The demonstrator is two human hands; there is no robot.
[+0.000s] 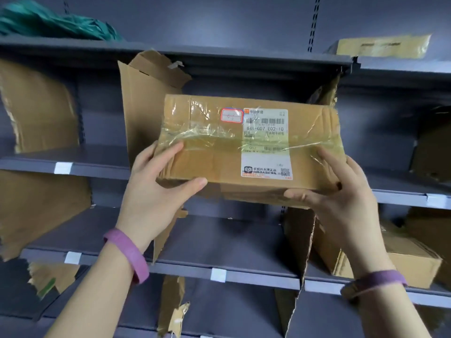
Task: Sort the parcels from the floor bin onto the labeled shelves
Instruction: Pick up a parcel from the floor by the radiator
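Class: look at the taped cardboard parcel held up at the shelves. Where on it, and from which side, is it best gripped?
Grip the parcel at its two short ends near the bottom edge, one hand from each side, as the left hand and right hand do. It is wide, flat and crumpled, so support at both ends probably stops sagging and keeps the label visible.

A: Which markings cannot be read?

B: The small red-bordered sticker [232,115] on the parcel [249,145] carries a faint handwritten mark, illegible. Fine print on the shipping label [266,145] is too small, and tape glare covers its middle band.

A: What is concealed or cropped?

B: The parcel's underside, and the fingertips of the right hand [341,191] beneath it. The green bundle [48,20] at 10 o'clock is cut by the frame edge and blurred. The white shelf tags [218,275] show no legible text.
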